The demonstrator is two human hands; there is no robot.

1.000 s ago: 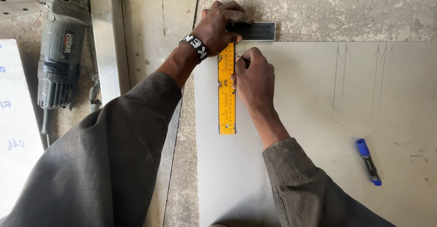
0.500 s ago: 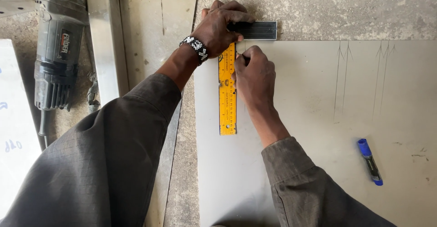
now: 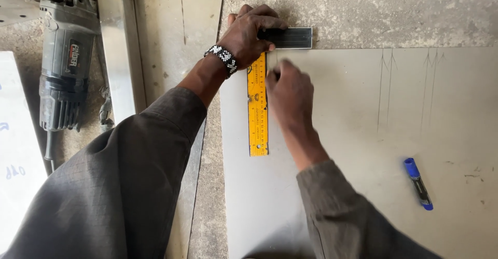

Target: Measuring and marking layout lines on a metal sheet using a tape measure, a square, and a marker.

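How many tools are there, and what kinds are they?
Yellow metal try square with a dark handle, pressed down by the left hand: 1
Blue marker pen, lying on the grey sheet: 1
Grey power grinder, lying at the left: 1
Total: 3

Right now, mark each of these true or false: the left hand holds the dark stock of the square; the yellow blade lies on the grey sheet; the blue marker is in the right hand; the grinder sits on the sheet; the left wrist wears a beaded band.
1. The left hand holds the square's dark stock. True.
2. The yellow blade lies on the grey sheet. True.
3. The blue marker is in the right hand. False: it lies on the sheet, apart from that hand.
4. The grinder sits on the sheet. False: it lies off to the left.
5. The left wrist wears a beaded band. True.
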